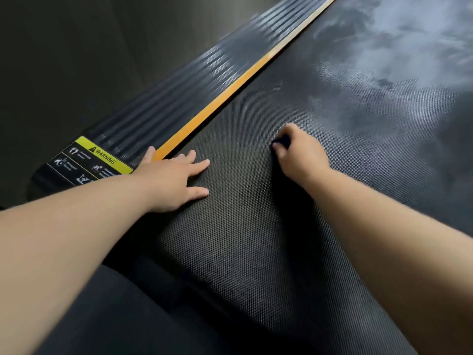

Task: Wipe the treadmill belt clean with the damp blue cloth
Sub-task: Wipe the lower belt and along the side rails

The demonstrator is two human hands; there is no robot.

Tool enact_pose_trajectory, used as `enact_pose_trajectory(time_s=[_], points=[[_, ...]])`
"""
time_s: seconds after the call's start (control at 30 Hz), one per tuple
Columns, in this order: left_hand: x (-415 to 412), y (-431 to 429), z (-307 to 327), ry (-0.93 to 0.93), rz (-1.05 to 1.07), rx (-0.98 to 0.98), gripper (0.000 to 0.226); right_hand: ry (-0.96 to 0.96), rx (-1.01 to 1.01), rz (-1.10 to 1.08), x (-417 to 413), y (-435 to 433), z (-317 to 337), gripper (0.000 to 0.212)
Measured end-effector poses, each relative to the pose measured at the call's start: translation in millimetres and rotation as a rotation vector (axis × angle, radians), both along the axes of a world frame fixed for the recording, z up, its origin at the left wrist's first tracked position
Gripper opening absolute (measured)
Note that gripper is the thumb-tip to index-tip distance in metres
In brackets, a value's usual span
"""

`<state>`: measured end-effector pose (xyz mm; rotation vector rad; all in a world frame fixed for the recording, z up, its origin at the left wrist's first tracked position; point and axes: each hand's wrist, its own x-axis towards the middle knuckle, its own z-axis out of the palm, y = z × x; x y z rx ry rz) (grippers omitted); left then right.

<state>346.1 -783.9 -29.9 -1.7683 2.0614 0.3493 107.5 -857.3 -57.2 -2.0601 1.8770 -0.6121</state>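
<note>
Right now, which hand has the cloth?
The right hand, fingers curled round the blue cloth on the belt. The left hand lies flat by the orange strip, fingers spread, empty.

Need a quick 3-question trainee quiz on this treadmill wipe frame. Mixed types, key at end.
1. True or false: the left hand lies flat on the belt.
2. The blue cloth is gripped by: A the left hand, B the right hand, C neither.
3. Fill in: the whitish residue lies ___ the right hand, further up the belt.
Key: 1 true; 2 B; 3 beyond.
</note>
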Motion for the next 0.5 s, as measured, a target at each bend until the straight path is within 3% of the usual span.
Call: enact_pose_trajectory(time_s=[0.07,0.23,0.3,0.5], points=[[1.0,0.3,-1.9,0.001,-0.005,-0.009,0.066,0.054,-0.01,-0.015,6.2,4.2,-2.6,0.013],[1.7,3.6,-2.0,0.041,0.01,-0.041,0.067,0.003,-0.069,0.471,27.2,93.6,-3.8,0.02],[1.7,4.7,-0.4,0.034,0.024,-0.041,0.067,0.013,-0.044,0.536,20.1,80.4,-0.1,0.02],[-0.9,-0.4,0.7,0.039,0.045,-0.019,0.067,-0.004,0.002,0.006,14.0,-8.7,-1.8,0.018]])
